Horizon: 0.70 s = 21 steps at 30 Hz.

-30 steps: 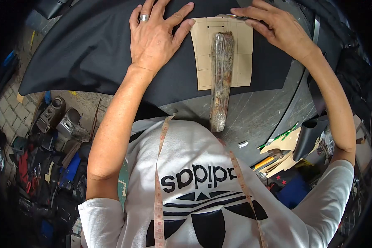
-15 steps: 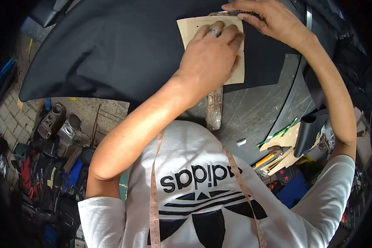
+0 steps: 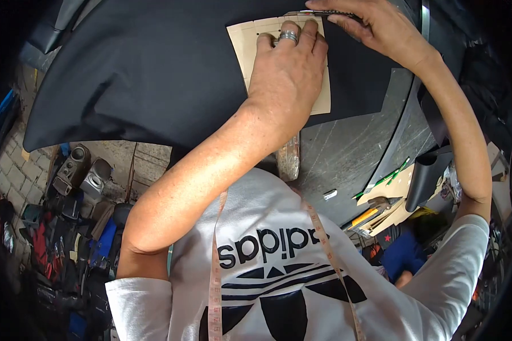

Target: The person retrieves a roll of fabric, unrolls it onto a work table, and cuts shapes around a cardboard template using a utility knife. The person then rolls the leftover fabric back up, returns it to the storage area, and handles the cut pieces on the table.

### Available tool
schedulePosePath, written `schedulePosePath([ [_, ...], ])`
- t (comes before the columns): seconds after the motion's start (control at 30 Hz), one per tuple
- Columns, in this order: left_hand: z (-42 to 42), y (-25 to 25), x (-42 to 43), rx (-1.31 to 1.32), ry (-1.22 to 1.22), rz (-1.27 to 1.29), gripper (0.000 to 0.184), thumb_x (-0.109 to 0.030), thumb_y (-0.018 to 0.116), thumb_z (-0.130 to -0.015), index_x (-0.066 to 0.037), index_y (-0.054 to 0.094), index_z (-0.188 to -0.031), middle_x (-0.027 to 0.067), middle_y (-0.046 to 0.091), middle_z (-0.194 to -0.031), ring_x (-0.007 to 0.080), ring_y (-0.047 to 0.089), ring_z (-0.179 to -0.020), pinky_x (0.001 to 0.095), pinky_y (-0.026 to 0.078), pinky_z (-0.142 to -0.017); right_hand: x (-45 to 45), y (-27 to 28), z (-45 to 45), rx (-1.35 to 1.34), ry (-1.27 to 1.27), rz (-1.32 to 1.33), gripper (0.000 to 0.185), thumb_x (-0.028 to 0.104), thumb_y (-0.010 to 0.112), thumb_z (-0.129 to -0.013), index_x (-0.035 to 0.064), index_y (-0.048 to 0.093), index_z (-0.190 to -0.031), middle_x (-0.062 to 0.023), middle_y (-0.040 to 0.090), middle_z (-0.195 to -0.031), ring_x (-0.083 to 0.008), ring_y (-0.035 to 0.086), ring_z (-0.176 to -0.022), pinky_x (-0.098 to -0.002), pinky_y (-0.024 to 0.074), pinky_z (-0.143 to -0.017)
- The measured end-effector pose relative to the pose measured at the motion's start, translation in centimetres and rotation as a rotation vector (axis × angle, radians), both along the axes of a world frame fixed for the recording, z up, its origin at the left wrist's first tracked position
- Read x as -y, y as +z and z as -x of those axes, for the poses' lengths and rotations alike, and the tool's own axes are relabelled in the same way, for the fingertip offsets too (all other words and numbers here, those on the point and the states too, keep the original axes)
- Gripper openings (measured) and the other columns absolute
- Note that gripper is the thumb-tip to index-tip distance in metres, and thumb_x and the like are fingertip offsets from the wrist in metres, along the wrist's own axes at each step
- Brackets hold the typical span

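Observation:
My left hand (image 3: 284,74), a ring on one finger, presses down with fingers spread on a tan card template (image 3: 240,45). The card bears pencil lines and small black dots, and lies on a large black sheet of material (image 3: 153,62). My right hand (image 3: 384,28) is closed round a slim cutting knife (image 3: 327,12). Its blade points left, at the card's top edge near the upper right corner. Exactly where the tip meets the sheet is too small to tell. A worn flat bar (image 3: 289,159) pokes out below my left wrist.
The scratched grey tabletop (image 3: 347,153) carries a small white piece (image 3: 330,194), green pencils (image 3: 389,177), a yellow-handled hammer (image 3: 375,211) and a black roll (image 3: 426,179). Speakers (image 3: 96,176) and piled bags (image 3: 57,238) lie on the floor at left. A tape measure (image 3: 216,273) hangs from my neck.
The card and my left hand have shifted a little to the left in view, the card slightly turned. My right hand keeps the knife at the card's top edge.

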<state>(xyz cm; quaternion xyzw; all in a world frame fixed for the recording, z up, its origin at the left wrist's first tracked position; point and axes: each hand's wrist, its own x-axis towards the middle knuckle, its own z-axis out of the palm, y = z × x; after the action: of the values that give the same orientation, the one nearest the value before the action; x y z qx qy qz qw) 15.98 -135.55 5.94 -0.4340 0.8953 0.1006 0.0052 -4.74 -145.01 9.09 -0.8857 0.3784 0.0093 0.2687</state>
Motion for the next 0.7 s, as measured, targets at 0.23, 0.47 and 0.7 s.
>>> schedulePosePath([
  [0.23,0.0,0.7,0.1,0.023,-0.002,-0.03,0.069,-0.018,0.079,-0.076,-0.001,0.056,-0.139,0.0152,0.049,-0.147,0.028,0.049,-0.13,0.0439,0.045,-0.1,-0.1,0.4,1.5,0.045,-0.022,-0.017,0.029,0.011,0.066,-0.096,0.0071,0.069,-0.124,-0.0163,0.063,-0.099,-0.0375,0.065,-0.092,-0.0443,0.0527,-0.079],
  [0.47,0.2,0.9,0.0,0.066,-0.02,-0.004,0.068,-0.019,0.079,-0.076,-0.001,0.057,-0.138,0.0151,0.05,-0.145,0.0282,0.05,-0.127,0.0439,0.046,-0.099,-0.9,0.4,2.4,0.009,-0.07,0.009,0.029,0.011,0.066,-0.096,0.0059,0.069,-0.124,-0.0166,0.063,-0.1,-0.0378,0.065,-0.09,-0.0439,0.0527,-0.079],
  [0.7,0.4,0.6,0.0,-0.021,0.001,-0.027,0.058,-0.02,0.075,-0.082,-0.001,0.059,-0.134,0.0153,0.05,-0.143,0.0289,0.05,-0.126,0.0439,0.047,-0.097,-0.8,0.2,3.0,0.017,-0.056,0.02,0.029,0.012,0.066,-0.096,0.0061,0.069,-0.125,-0.0164,0.063,-0.1,-0.0375,0.065,-0.089,-0.0433,0.0526,-0.078],
])
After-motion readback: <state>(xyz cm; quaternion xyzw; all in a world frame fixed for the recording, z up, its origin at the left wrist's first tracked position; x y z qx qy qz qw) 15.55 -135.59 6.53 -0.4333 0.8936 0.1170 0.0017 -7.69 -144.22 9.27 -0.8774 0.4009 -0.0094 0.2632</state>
